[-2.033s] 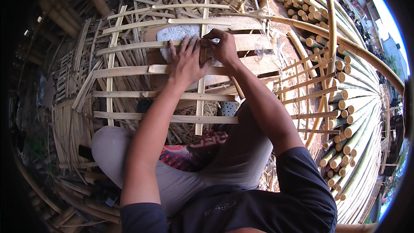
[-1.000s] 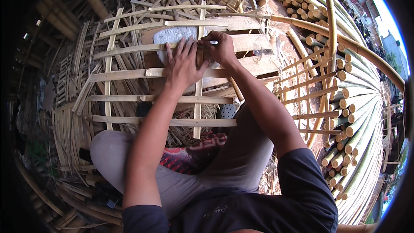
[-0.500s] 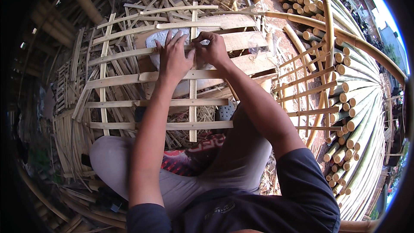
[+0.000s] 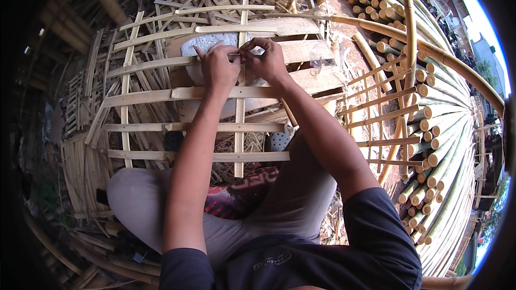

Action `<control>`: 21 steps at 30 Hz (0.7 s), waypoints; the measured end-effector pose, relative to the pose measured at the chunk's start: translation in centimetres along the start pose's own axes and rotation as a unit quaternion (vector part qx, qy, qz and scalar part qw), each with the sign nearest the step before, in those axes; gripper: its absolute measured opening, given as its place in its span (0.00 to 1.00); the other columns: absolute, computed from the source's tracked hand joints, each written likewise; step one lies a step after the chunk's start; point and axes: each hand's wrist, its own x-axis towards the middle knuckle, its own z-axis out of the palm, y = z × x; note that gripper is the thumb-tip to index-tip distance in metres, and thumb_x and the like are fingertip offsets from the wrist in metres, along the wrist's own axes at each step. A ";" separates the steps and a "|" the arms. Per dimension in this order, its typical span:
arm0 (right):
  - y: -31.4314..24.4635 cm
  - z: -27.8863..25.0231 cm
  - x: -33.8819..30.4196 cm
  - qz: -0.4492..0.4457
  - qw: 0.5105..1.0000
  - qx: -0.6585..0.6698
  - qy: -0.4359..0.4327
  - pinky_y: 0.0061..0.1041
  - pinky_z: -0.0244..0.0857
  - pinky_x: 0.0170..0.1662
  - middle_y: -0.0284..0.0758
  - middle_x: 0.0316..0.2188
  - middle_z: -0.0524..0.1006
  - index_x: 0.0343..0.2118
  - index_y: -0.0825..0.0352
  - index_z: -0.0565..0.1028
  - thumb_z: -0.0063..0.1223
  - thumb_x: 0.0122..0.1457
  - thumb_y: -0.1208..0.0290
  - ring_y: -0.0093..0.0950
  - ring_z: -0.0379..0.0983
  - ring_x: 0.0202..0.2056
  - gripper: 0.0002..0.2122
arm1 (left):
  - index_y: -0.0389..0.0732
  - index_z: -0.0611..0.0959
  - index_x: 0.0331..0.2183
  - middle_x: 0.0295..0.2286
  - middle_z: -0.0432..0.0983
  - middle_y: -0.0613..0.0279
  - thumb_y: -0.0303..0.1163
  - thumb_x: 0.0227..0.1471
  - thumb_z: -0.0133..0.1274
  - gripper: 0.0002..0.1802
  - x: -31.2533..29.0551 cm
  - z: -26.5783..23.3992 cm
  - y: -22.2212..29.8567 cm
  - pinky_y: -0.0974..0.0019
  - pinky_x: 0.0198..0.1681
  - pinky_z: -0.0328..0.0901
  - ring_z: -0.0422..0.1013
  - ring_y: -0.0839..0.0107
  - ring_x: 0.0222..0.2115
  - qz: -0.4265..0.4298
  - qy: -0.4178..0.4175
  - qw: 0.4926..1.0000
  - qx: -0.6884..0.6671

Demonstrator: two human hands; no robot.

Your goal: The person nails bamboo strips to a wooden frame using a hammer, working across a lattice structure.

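A lattice of flat bamboo strips [image 4: 145, 98] lies across my front, its long slats crossed by two upright strips. At the right upright strip [image 4: 239, 145], both my hands meet over a crossing in the upper part of the lattice. My left hand [image 4: 219, 69] pinches thumb and index finger together there, its other fingers partly raised. Right beside it, my right hand [image 4: 267, 62] is closed in a pinch, the fingertips almost touching the left ones. Whatever is between the fingertips is too small to make out. Beneath the crossing sits a pale grey, stone-like block [image 4: 193, 44].
Wide wooden planks [image 4: 303, 51] support the block. A clear plastic bag [image 4: 321, 56] lies on their right end. Another bamboo lattice [image 4: 381, 110] leans at the right, before stacked bamboo poles [image 4: 438, 134]. Bamboo offcuts [image 4: 88, 107] pile up at the left. My bent legs [image 4: 145, 196] are near.
My left hand has gone from spread fingers on the slat to a pinch beside the right fingertips. The right hand stays pinched at nearly the same spot.
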 end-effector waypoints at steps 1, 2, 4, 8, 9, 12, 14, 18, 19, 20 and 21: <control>0.3 0.1 0.1 -0.007 1.000 -0.003 0.007 0.24 0.69 0.42 0.35 0.27 0.82 0.27 0.69 0.79 0.64 0.49 0.79 0.23 0.78 0.33 0.03 | 0.46 0.88 0.30 0.36 0.83 0.60 0.30 0.44 0.62 0.06 0.0 0.0 0.3 0.34 0.66 0.33 0.72 0.59 0.50 0.001 0.004 1.000 -0.004; 0.6 0.1 0.1 -0.015 1.000 -0.006 0.014 0.24 0.69 0.41 0.35 0.27 0.82 0.27 0.69 0.79 0.63 0.49 0.80 0.23 0.78 0.33 0.03 | 0.46 0.88 0.29 0.35 0.83 0.60 0.29 0.44 0.62 0.05 0.1 0.2 0.3 0.35 0.67 0.33 0.73 0.59 0.49 0.004 0.010 1.000 -0.025; 0.3 0.2 0.0 -0.021 1.000 -0.003 0.009 0.24 0.70 0.42 0.35 0.27 0.82 0.27 0.70 0.79 0.63 0.49 0.80 0.23 0.78 0.33 0.03 | 0.45 0.88 0.28 0.33 0.83 0.59 0.28 0.44 0.62 0.04 0.1 0.3 -0.3 0.36 0.67 0.34 0.74 0.59 0.48 0.006 0.020 0.998 -0.058; 0.0 0.0 0.0 0.010 1.000 0.012 -0.004 0.24 0.69 0.44 0.36 0.29 0.82 0.27 0.70 0.79 0.64 0.48 0.79 0.24 0.78 0.34 0.04 | 0.42 0.88 0.27 0.32 0.83 0.57 0.26 0.44 0.62 0.03 0.0 0.4 -0.6 0.42 0.68 0.37 0.76 0.59 0.46 0.014 0.016 0.996 -0.088; 0.1 0.0 0.0 0.002 1.000 0.004 0.002 0.27 0.69 0.44 0.39 0.30 0.82 0.28 0.69 0.80 0.64 0.46 0.77 0.30 0.78 0.35 0.06 | 0.41 0.87 0.27 0.32 0.83 0.57 0.26 0.44 0.62 0.03 0.0 0.5 -0.6 0.43 0.68 0.38 0.76 0.60 0.46 0.017 0.018 0.995 -0.099; -0.1 -0.3 -0.2 -0.002 1.000 0.013 0.014 0.31 0.70 0.44 0.45 0.32 0.81 0.32 0.67 0.81 0.64 0.42 0.74 0.41 0.78 0.36 0.11 | 0.39 0.87 0.26 0.32 0.84 0.55 0.26 0.45 0.63 0.03 0.2 0.6 -0.7 0.46 0.68 0.40 0.77 0.61 0.45 0.012 0.011 0.993 -0.114; -1.2 -0.4 -0.3 0.026 0.997 0.068 0.015 0.30 0.71 0.42 0.45 0.33 0.81 0.33 0.67 0.81 0.62 0.42 0.76 0.40 0.79 0.36 0.12 | 0.38 0.87 0.26 0.32 0.84 0.55 0.27 0.45 0.63 0.03 0.0 0.3 -1.0 0.47 0.68 0.40 0.78 0.61 0.44 0.002 0.006 0.993 -0.120; -0.6 -0.9 0.0 0.028 0.998 0.055 -0.009 0.29 0.72 0.40 0.44 0.34 0.81 0.34 0.69 0.80 0.61 0.44 0.76 0.39 0.80 0.36 0.12 | 0.38 0.87 0.26 0.31 0.84 0.54 0.28 0.45 0.64 0.04 0.3 0.2 -1.0 0.48 0.68 0.42 0.78 0.63 0.44 -0.007 0.009 0.989 -0.149; -0.6 -0.8 0.1 0.026 0.999 0.039 -0.016 0.29 0.72 0.40 0.44 0.34 0.82 0.34 0.69 0.80 0.60 0.45 0.75 0.38 0.80 0.36 0.11 | 0.38 0.87 0.26 0.31 0.84 0.54 0.28 0.45 0.64 0.04 0.3 0.3 -1.2 0.48 0.68 0.43 0.78 0.63 0.44 -0.010 0.010 0.988 -0.155; -0.6 -0.8 0.1 0.025 0.999 0.023 -0.023 0.30 0.72 0.41 0.44 0.35 0.82 0.34 0.70 0.80 0.60 0.45 0.75 0.38 0.80 0.36 0.11 | 0.38 0.87 0.26 0.31 0.84 0.54 0.28 0.45 0.64 0.04 0.2 0.3 -1.3 0.48 0.68 0.43 0.78 0.63 0.44 -0.011 0.004 0.988 -0.154; -0.7 -0.8 0.2 0.037 0.999 0.011 -0.022 0.29 0.71 0.42 0.43 0.34 0.82 0.34 0.71 0.80 0.60 0.48 0.75 0.34 0.80 0.37 0.10 | 0.38 0.87 0.26 0.32 0.84 0.54 0.27 0.45 0.63 0.04 0.3 0.3 -1.3 0.49 0.68 0.43 0.78 0.63 0.44 -0.013 -0.002 0.988 -0.152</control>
